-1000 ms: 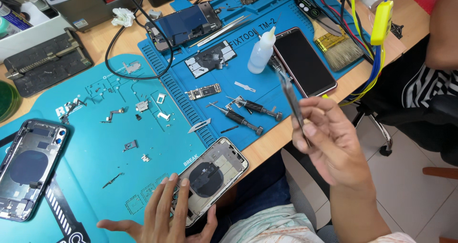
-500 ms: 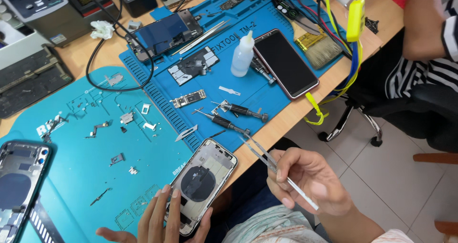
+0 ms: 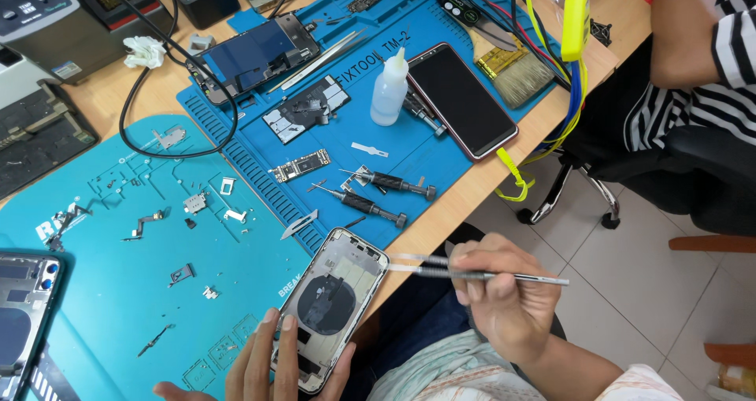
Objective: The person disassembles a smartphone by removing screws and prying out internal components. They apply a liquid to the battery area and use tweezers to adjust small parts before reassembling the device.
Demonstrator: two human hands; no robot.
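- Left hand (image 3: 264, 365): palm and wrist cut off by the bottom edge; only fingers seen.
- Opened phone housing (image 3: 331, 306): lower end covered by those fingers.
- Second phone housing (image 3: 20, 322): cropped at the left edge.
- Loose small parts (image 3: 185, 204) on the teal mat (image 3: 118, 306): too small to be identified.
- Seated person (image 3: 709, 62): cut off at the top right.

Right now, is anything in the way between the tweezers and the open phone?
Nothing visible is. The right hand holds the thin metal tweezers, whose tips point over the table edge at the opened silver phone shell, which the left hand steadies. Only bare air shows between them.
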